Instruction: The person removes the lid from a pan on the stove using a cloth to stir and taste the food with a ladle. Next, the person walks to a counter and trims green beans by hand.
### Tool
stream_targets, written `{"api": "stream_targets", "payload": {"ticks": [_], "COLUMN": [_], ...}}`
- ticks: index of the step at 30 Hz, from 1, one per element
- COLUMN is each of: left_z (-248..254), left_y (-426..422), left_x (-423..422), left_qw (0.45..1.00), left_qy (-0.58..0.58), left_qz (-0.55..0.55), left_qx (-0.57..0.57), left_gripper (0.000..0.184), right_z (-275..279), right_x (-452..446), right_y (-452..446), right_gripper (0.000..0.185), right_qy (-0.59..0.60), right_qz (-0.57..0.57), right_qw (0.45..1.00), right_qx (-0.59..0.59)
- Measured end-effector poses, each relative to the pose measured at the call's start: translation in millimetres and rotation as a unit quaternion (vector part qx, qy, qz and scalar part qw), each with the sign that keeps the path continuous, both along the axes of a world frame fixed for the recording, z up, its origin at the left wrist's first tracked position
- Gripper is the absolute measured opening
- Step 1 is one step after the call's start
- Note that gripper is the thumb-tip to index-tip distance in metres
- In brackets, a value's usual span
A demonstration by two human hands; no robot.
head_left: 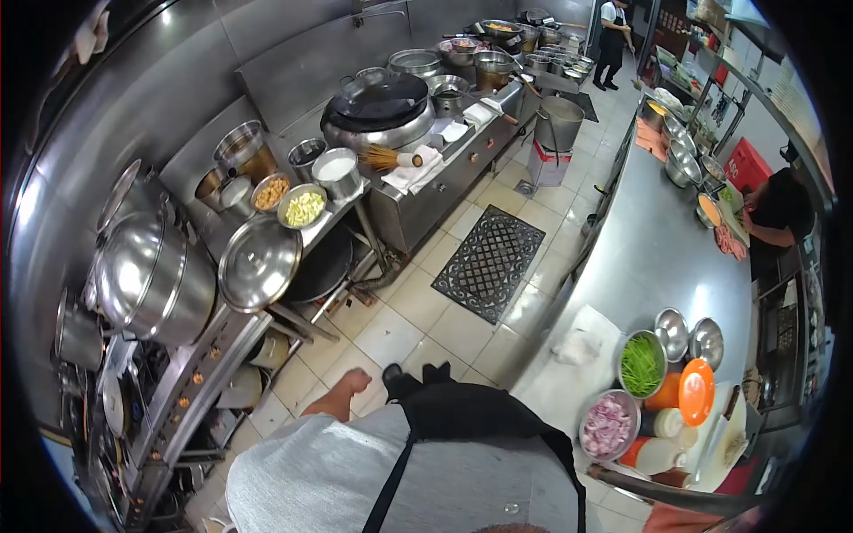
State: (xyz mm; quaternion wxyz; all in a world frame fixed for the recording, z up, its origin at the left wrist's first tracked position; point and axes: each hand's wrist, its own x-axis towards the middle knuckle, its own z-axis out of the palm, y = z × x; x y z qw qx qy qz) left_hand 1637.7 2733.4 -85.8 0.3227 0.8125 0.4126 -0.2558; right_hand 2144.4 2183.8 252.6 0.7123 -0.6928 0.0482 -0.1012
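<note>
Low and left of centre in the frame, the person's left hand hangs above the tiled floor, fingers curled together, a steel lid to its upper left and a black mat upper right, while the right hand's fingers cannot be seen to tell.

Counter was smooth metal, glossy under lights. Wall was metal with softer sheen. Pot and lid were metal, polished to bright shine. Floor tiles looked smooth, faintly glossy; mat looked matt, rough with raised lattice. Shirt was matt cloth, apron matt cloth too. Plate looked like glossy plastic. Brush was rough, bristly.
</note>
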Motion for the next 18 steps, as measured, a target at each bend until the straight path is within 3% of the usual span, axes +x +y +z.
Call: {"api": "stream_targets", "payload": {"ticks": [2, 4, 7, 9, 10, 11, 12, 14, 15, 16, 18], "left_z": [-43, -46, -45, -61, -44, -43, -36, -8, -2, 4, 16], "left_y": [39, 75, 126, 101, 107, 118, 120, 98, 87, 77, 45], "left_x": [-38, -61, -91, -110, -116, -121, -129, -138, -144, -159, -178], "left_qw": [0.997, 0.991, 0.988, 0.989, 0.992, 0.993, 0.981, 0.905, 0.85, 0.862, 0.886], "left_qy": [0.002, -0.014, -0.058, -0.092, -0.115, -0.098, -0.092, -0.201, -0.229, -0.22, -0.203], "left_qz": [-0.068, -0.129, -0.14, -0.11, 0.056, 0.031, 0.149, 0.35, 0.455, 0.437, 0.398], "left_qx": [-0.028, -0.044, 0.005, 0.019, -0.007, 0.058, 0.082, 0.134, 0.136, 0.132, 0.123], "left_gripper": [0.042, 0.043, 0.045, 0.046, 0.046, 0.045, 0.036, 0.031, 0.03, 0.03, 0.03], "right_z": [26, 57, 111, 146, 159, 170, 176, 168, 149, 121, 52], "right_x": [4, 9, 25, 49, 64, 71, 64, -9, -28, -48, -93], "right_y": [8, 26, 80, 146, 191, 250, 323, 481, 540, 590, 680], "right_gripper": [0.043, 0.042, 0.04, 0.039, 0.038, 0.038, 0.037, 0.036, 0.039, 0.043, 0.046], "right_qy": [-0.052, -0.103, -0.176, -0.214, -0.224, -0.224, -0.194, -0.093, -0.088, -0.088, -0.259], "right_qz": [-0.039, -0.063, -0.052, 0.02, 0.08, 0.146, 0.214, 0.331, 0.412, 0.481, 0.636], "right_qw": [0.998, 0.993, 0.982, 0.975, 0.969, 0.96, 0.955, 0.938, 0.894, 0.837, 0.642], "right_qx": [0.005, 0.016, 0.042, 0.06, 0.072, 0.08, 0.065, -0.05, -0.151, -0.246, -0.341]}}
